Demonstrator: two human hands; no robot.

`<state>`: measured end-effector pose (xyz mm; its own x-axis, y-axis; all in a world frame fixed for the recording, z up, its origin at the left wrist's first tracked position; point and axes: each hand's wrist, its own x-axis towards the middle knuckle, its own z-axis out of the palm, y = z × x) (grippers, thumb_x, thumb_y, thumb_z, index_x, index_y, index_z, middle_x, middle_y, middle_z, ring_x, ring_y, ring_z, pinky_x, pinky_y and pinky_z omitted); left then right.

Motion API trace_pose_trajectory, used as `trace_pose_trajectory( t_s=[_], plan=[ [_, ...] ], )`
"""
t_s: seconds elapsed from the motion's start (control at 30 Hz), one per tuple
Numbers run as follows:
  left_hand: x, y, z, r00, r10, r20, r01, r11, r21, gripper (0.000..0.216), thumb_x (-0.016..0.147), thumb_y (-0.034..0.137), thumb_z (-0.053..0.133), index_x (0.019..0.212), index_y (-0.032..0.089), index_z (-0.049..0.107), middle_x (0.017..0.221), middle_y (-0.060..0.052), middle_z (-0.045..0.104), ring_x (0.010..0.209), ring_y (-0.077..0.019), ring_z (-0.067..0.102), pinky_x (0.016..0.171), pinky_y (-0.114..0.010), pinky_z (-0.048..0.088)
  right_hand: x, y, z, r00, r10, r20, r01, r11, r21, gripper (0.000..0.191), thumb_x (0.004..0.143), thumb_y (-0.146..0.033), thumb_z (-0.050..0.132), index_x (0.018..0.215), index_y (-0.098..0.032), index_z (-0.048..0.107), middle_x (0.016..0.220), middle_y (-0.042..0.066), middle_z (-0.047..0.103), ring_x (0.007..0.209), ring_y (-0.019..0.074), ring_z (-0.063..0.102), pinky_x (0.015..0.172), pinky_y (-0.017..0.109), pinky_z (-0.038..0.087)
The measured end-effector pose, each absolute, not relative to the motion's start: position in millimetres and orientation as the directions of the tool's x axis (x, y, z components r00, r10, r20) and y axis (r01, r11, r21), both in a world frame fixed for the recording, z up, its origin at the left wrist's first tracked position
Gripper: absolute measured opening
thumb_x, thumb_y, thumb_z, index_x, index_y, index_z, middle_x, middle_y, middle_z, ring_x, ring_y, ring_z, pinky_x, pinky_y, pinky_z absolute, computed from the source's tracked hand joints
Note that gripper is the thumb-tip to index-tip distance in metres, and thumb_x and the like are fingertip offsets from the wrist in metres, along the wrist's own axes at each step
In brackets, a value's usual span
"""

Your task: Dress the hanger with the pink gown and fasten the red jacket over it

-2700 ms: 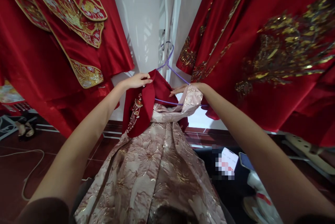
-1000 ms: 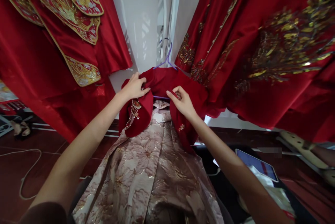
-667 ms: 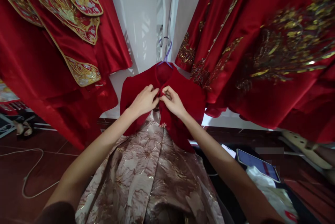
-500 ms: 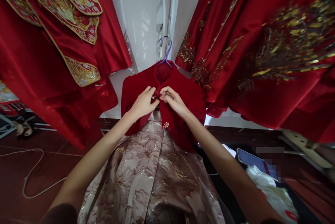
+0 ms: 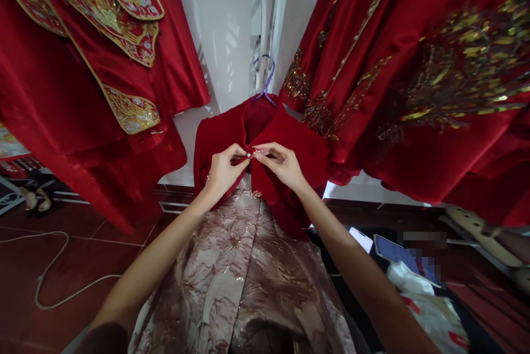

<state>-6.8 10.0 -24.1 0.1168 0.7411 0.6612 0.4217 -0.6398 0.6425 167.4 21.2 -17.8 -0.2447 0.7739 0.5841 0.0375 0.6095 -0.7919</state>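
A short red jacket (image 5: 306, 138) hangs on a purple hanger (image 5: 268, 79), over a pinkish-beige dress with a floral pattern (image 5: 219, 265). At the jacket's front opening, below the collar, my left hand (image 5: 226, 169) is closed in a pinch on one front edge. Opposite it, my right hand (image 5: 284, 163) pinches a small jewelled button (image 5: 256, 153) at the other edge. The fingertips of both hands nearly meet, and they partly hide the fastening. Lower on the front shows a second jewelled button (image 5: 255, 194).
Red embroidered garments (image 5: 165, 67) hang at the left, and red sequinned ones (image 5: 397, 138) at the right, before a white wall (image 5: 223, 28). A phone (image 5: 406, 260) and a plastic bag (image 5: 439, 315) lie at lower right. A pale cable (image 5: 52, 305) and black shoes (image 5: 43, 199) are on the floor.
My fingertips have come closer together at the jacket's opening, and the jewelled button now shows between them. The lower jewelled button has shifted slightly left and up.
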Motion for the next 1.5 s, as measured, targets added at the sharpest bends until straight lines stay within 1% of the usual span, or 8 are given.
trace_pose_trajectory(
  t_s=[0.1,0.23,0.47,0.7,1.07,1.33,1.4,1.5],
  plan=[
    [-6.0,1.9,-18.9,0.192,0.689,0.699,0.578,-0.655,0.486,0.009,0.081,0.024,0.055,0.088,0.021,0.060,0.090,-0.002,0.069,0.079,-0.0145,0.065,0.075,-0.027,0.049,166.5,16.8,-18.1,-0.209,0.766,0.608,0.044,0.628,-0.777,0.031,0.075,-0.039,0.068,0.101,-0.021,0.068,0.096,0.005,0.068,0.089,0.0160,0.062,0.079,0.032,0.053],
    [-6.0,-3.6,-10.5,0.308,0.639,0.705,0.637,-0.688,0.346,0.013,0.080,0.021,0.054,0.091,0.019,0.060,0.090,-0.003,0.068,0.078,-0.0152,0.062,0.073,-0.026,0.047,166.8,13.0,-19.2,-0.178,0.754,0.632,0.041,0.648,-0.761,0.029,0.076,-0.035,0.068,0.103,-0.023,0.069,0.096,0.004,0.067,0.089,0.0161,0.063,0.080,0.033,0.054],
    [-6.1,3.4,1.1,0.403,0.614,0.678,0.614,-0.731,0.297,0.009,0.081,0.024,0.052,0.083,0.018,0.059,0.081,-0.001,0.066,0.068,-0.0120,0.058,0.067,-0.024,0.043,164.8,11.4,-21.6,-0.086,0.754,0.651,0.090,0.657,-0.749,0.031,0.078,-0.037,0.066,0.107,-0.027,0.069,0.103,0.004,0.065,0.093,0.0172,0.063,0.082,0.035,0.056],
    [-5.9,4.9,3.6,0.434,0.605,0.668,0.624,-0.736,0.262,0.007,0.081,0.022,0.052,0.081,0.018,0.057,0.080,-0.001,0.064,0.068,-0.0120,0.057,0.066,-0.024,0.043,169.0,12.9,-22.1,-0.145,0.755,0.640,0.056,0.652,-0.756,0.039,0.075,-0.037,0.069,0.113,-0.029,0.066,0.105,0.003,0.063,0.094,0.0167,0.062,0.088,0.038,0.056],
    [-7.4,3.2,12.9,0.564,0.548,0.618,0.664,-0.745,0.055,0.020,0.087,0.022,0.043,0.089,0.015,0.061,0.079,-0.004,0.061,0.066,-0.0135,0.055,0.063,-0.026,0.043,171.3,8.6,-17.1,-0.199,0.747,0.635,0.076,0.658,-0.749,0.041,0.077,-0.037,0.066,0.117,-0.028,0.063,0.103,0.003,0.060,0.093,0.0154,0.060,0.089,0.037,0.055],
    [-6.8,5.2,12.8,0.621,0.536,0.571,0.650,-0.760,0.006,0.021,0.088,0.020,0.040,0.093,0.016,0.061,0.085,-0.005,0.061,0.077,-0.0156,0.060,0.071,-0.028,0.047,171.8,9.3,-14.2,-0.231,0.727,0.646,0.140,0.682,-0.718,0.040,0.079,-0.036,0.062,0.119,-0.027,0.062,0.104,0.004,0.059,0.093,0.0155,0.059,0.088,0.035,0.056],
    [-3.2,4.6,9.1,0.583,0.565,0.583,0.664,-0.746,0.059,0.020,0.088,0.020,0.041,0.097,0.016,0.059,0.090,-0.006,0.062,0.078,-0.0163,0.061,0.071,-0.029,0.048,170.1,9.7,-13.8,-0.233,0.721,0.652,0.180,0.691,-0.700,0.039,0.081,-0.034,0.059,0.119,-0.027,0.062,0.103,0.004,0.058,0.092,0.0157,0.059,0.085,0.034,0.056],
    [2.6,1.6,0.7,0.480,0.629,0.611,0.678,-0.708,0.197,0.017,0.088,0.022,0.043,0.098,0.017,0.056,0.092,-0.006,0.062,0.079,-0.0173,0.061,0.072,-0.031,0.049,165.2,9.0,-19.3,-0.198,0.723,0.663,0.274,0.690,-0.671,0.041,0.083,-0.030,0.055,0.123,-0.026,0.056,0.105,0.006,0.056,0.091,0.0168,0.058,0.079,0.034,0.055]
  ],
)
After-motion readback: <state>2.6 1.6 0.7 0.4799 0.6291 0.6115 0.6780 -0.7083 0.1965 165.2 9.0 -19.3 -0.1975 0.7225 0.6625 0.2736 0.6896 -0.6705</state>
